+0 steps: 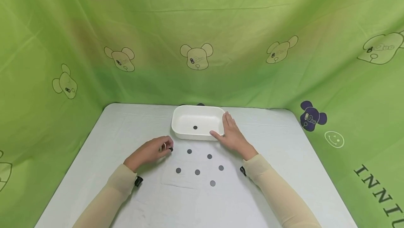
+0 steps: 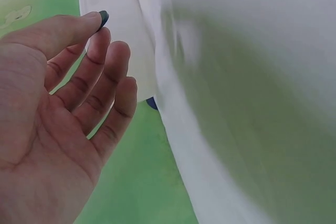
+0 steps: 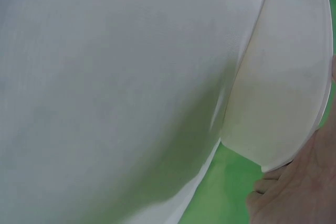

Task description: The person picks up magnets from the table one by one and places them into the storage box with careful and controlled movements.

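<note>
In the head view my left hand [image 1: 153, 149] is just left of the white box's near corner. Its thumb and index finger pinch a small dark disc [image 2: 104, 19], seen edge-on in the left wrist view. The other fingers are loosely bent. My right hand [image 1: 233, 136] rests on the right end of the white rectangular box [image 1: 195, 137], fingers extended along the end wall and thumb across the front rim. The right wrist view shows that hand against the box's outer wall [image 3: 281, 72]. Inside the box lies one dark disc [image 1: 195, 127].
Several grey discs lie spread on the white-covered table [image 1: 271, 200] in front of the box, among them one disc [image 1: 189, 151] near its front wall and another disc [image 1: 213, 183] closest to me. A green printed curtain [image 1: 195, 87] rises behind the table and at both sides.
</note>
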Motion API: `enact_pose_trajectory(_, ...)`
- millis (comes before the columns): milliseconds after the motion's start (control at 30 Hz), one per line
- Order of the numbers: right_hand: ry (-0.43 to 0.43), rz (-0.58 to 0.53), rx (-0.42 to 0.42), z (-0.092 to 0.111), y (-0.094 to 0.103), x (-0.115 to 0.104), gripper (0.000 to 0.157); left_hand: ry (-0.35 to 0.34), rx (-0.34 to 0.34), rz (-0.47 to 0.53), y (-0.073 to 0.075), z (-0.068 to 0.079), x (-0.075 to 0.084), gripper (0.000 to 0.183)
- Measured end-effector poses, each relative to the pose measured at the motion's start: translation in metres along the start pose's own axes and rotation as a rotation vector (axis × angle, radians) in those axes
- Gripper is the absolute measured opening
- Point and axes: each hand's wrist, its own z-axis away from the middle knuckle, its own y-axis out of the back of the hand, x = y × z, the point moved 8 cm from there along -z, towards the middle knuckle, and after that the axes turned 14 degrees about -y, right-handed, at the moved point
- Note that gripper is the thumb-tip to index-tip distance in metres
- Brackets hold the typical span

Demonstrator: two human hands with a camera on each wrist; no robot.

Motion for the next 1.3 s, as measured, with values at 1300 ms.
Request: enact_pose_trajectory(1300, -0.001, 0.006, 0.010, -0.002, -0.002, 0.001, 0.116, -0.070, 0.118, 0.050, 0.013, -0.072, 0.014, 0.008)
